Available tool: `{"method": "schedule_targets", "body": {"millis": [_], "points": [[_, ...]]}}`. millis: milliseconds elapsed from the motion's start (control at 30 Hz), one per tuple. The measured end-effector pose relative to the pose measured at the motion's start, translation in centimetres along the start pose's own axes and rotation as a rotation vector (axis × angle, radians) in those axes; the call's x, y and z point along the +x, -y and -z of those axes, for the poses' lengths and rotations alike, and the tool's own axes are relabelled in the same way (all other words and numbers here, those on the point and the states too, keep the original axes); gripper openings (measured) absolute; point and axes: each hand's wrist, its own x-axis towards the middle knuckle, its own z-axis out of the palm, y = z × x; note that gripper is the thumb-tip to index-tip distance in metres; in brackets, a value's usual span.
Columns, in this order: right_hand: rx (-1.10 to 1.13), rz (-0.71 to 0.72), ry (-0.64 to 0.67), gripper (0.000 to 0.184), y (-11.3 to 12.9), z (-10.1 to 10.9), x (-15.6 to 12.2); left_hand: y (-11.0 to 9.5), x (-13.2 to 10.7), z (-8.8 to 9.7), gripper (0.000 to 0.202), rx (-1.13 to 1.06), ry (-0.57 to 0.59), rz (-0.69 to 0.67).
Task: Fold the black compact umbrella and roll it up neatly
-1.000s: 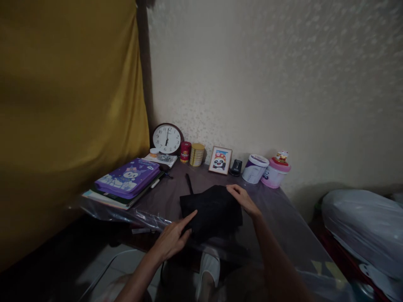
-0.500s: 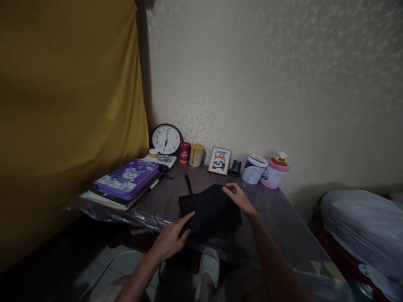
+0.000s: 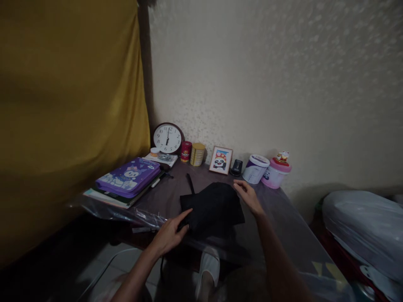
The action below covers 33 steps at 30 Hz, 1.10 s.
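A black umbrella [image 3: 214, 207], folded but with its cloth loose and flaps spread, lies near the front edge of the table. A thin dark strap [image 3: 190, 183] sticks out from its far left side. My left hand [image 3: 171, 235] grips the umbrella's near left end, index finger stretched along the cloth and thumb below; what is under the fingers is partly hidden. At the far right end of the cloth, my right hand [image 3: 248, 196] is open with its fingers lightly bent. Whether its fingertips touch the cloth I cannot tell.
Along the wall stand a clock [image 3: 168, 138], a red can [image 3: 186, 152], a yellow tin [image 3: 197, 154], a panda picture frame [image 3: 221, 160], a white tub [image 3: 255, 169] and a pink tub [image 3: 276, 175]. A purple case [image 3: 129, 178] lies on books at the left. Plastic covers the table [image 3: 283, 226].
My right hand has moved slightly right, off the top of the umbrella's cloth, and its fingers have opened. My left hand stays at the near left end. The view has shifted a little.
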Motion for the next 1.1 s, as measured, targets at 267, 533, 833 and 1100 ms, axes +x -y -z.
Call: {"method": "schedule_targets", "body": {"millis": [267,533,833,1100], "points": [[-0.129,0.310,0.324,0.041,1.0,0.0,-0.7,0.9,0.8,0.9,0.051,-0.243,-0.056,0.014],[0.031,0.100,0.022,0.035,-0.5,0.8,0.0,0.4,0.3,1.5,0.057,-0.489,-0.007,0.166],[0.121,-0.070,0.250,0.041,1.0,2.7,-1.5,0.1,0.3,2.3,0.076,-0.712,-0.060,0.205],[0.300,-0.011,0.425,0.060,2.0,2.3,-1.6,0.1,0.3,2.3,0.072,-0.630,-0.052,0.218]]}}
